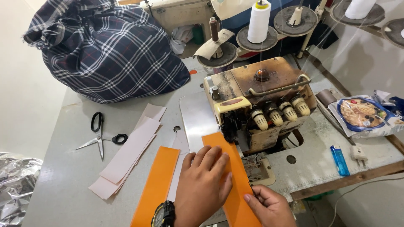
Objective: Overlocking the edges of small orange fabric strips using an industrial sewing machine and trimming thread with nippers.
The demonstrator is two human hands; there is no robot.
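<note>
Head view: left hand lies flat, fingers spread, pressing the orange fabric strip on the sewing table, just in front of the overlock machine. Right hand pinches the strip's near-right edge w/ fingertips. Risk, I judge: fingers are near the presser foot, and the strip can skew if pressed unevenly. A second orange strip, pale strips and scissors lie to the left; table's left side has more room.
</note>
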